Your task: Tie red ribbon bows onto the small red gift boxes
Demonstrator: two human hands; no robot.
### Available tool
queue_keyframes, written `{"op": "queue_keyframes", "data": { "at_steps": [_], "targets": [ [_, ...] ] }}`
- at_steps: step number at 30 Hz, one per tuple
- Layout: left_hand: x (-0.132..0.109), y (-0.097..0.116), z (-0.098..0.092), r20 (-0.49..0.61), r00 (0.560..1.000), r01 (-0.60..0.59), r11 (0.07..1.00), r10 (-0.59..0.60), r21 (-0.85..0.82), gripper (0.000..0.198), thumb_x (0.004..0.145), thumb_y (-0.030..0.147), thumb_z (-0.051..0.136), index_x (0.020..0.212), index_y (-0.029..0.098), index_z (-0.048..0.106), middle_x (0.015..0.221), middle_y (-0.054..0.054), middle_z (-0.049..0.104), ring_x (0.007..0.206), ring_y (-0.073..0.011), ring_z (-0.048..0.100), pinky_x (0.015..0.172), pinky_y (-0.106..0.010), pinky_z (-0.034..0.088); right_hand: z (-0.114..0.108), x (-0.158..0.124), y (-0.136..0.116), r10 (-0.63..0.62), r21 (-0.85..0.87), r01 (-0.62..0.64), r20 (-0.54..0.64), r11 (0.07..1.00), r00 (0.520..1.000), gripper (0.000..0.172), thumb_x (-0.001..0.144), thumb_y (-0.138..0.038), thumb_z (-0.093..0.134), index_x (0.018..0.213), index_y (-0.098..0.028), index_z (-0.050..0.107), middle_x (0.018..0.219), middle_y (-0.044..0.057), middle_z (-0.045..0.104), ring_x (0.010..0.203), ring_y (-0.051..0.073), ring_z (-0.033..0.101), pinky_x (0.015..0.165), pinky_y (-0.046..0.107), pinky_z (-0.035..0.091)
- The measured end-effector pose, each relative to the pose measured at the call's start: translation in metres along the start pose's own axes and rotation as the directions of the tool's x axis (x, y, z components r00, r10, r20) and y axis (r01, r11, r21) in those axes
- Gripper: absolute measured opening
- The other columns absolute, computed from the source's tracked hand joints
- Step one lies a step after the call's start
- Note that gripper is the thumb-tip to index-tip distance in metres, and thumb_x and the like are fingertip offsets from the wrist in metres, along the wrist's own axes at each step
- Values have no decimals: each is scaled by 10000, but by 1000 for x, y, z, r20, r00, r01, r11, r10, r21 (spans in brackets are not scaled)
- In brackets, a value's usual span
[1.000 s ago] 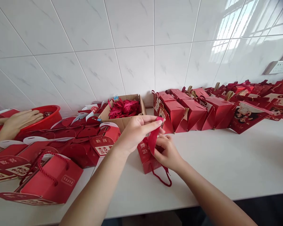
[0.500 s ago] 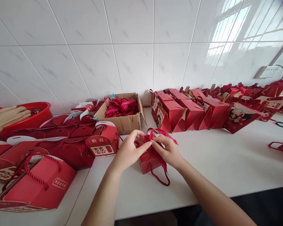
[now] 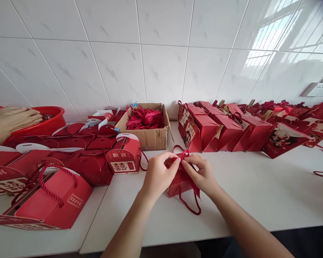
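A small red gift box (image 3: 175, 187) stands on the white table, partly covered by my hands. Crimson ribbon (image 3: 191, 179) is looped and bunched at its top, with one tail hanging down the front right. My left hand (image 3: 161, 173) pinches the ribbon at the left of the knot, thumb against fingertips. From the right, my right hand (image 3: 202, 172) also grips the ribbon between thumb and fingers. A twisted red cord handle (image 3: 191, 210) droops from the box onto the table.
An open cardboard box (image 3: 153, 139) of crimson ribbons stands by the tiled wall. Red gift boxes (image 3: 125, 157) crowd the left; folded-top red boxes (image 3: 208, 125) line the back right. Another person's hands (image 3: 16, 120) rest at a red basin (image 3: 55, 120) far left.
The view has shifted, so most things sit further right. My hands have drawn the ribbon loops closer at the knot. The other person's hands remain by the basin.
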State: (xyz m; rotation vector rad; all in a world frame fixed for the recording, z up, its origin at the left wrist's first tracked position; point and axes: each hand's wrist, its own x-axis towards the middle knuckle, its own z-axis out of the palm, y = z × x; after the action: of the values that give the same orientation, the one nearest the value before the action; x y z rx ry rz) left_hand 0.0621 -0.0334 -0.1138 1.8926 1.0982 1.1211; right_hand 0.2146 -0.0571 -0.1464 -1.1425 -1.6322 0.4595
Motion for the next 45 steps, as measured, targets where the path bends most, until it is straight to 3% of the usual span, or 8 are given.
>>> {"op": "queue_keyframes", "data": {
  "at_steps": [4,9,13,19,29,34,41,45],
  "targets": [
    [-2,1,1,26,998,-52,999,52,9,126,834,303,575,813,192,632,815,-25,702,768,-165,651,719,-265,510,-1,-1,0,-1,13,1,-4,1000,1000,249,881,-292,501,672,-197,597,608,8,532,609,150,447,662,324,365],
    [-3,1,-3,33,981,-189,982,190,-28,220,842,212,573,1060,228,595,892,-12,674,858,-139,632,798,-249,496,-2,-1,1,-51,-1,51,45,999,998,224,886,-260,487,710,-193,608,609,3,517,611,146,435,657,319,369],
    [-3,-1,-1,46,940,-340,940,339,19,190,864,146,515,955,221,664,903,-29,655,825,-128,615,737,-236,492,-2,-1,0,-61,9,60,45,998,997,213,885,-242,477,748,-192,633,634,9,551,627,150,457,654,315,378],
    [-3,-3,0,18,951,-310,949,310,54,144,855,140,529,885,182,663,865,-28,654,804,-124,606,723,-235,489,-2,-1,1,-55,-4,55,7,998,998,199,878,-226,479,774,-193,645,637,7,567,627,147,470,667,315,386],
    [-1,-7,-8,121,938,-342,921,324,186,153,861,164,538,935,165,672,900,-53,642,883,-159,595,799,-288,485,-3,-1,-3,-85,35,84,27,996,996,254,888,-231,483,649,-190,558,647,18,556,632,145,458,604,284,366],
    [-1,-10,-6,80,907,-420,878,413,229,145,855,152,536,860,159,681,817,-47,629,794,-147,583,732,-276,478,-3,0,-5,-36,73,35,14,997,999,276,897,-287,511,654,-184,591,632,17,581,622,142,471,604,280,370],
    [-3,-7,-5,50,908,-417,886,416,202,119,841,157,551,764,157,642,753,-26,592,705,-122,555,657,-251,458,-4,0,-6,64,138,-67,23,988,998,258,895,-326,522,724,-176,642,634,8,581,614,135,473,623,277,378],
    [-3,-7,-6,106,908,-418,893,405,167,158,852,153,535,982,166,623,857,-34,617,799,-133,577,737,-262,478,-5,-1,-4,39,138,-43,35,990,999,253,902,-305,503,739,-171,643,655,13,588,632,137,479,642,278,385]
  ]
}}
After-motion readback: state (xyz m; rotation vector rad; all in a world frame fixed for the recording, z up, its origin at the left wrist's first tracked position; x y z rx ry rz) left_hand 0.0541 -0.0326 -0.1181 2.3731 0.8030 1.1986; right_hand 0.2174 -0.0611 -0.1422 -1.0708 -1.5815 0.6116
